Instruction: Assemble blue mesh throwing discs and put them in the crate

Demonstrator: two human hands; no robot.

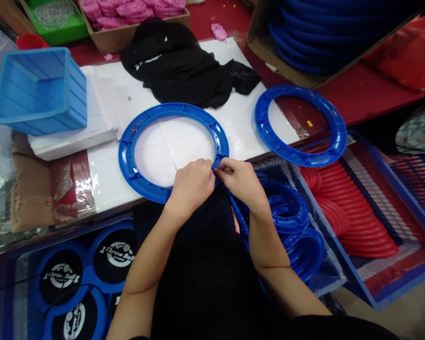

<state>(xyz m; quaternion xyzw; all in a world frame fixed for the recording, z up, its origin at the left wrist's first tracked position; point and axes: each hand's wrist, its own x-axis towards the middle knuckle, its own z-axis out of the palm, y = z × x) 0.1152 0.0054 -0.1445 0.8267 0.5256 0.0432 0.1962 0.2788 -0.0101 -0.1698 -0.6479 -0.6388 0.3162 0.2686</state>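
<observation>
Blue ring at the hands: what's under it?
Through the blue ring's opening, a white surface shows, crossed by a thin dark line. Whatever lies directly beneath the rim is covered, and the left hand hides part of the opening's near side.

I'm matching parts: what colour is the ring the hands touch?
The ring is blue, clearest in the head view.

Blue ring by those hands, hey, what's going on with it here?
A person has the left hand and right hand together at the near right part of a blue ring; exactly what the fingertips pinch is hidden. A second ring lies apart to the right, and black cloth is bunched just beyond the first. Below, to the left, black-centred discs with blue rims sit in a crate.
</observation>
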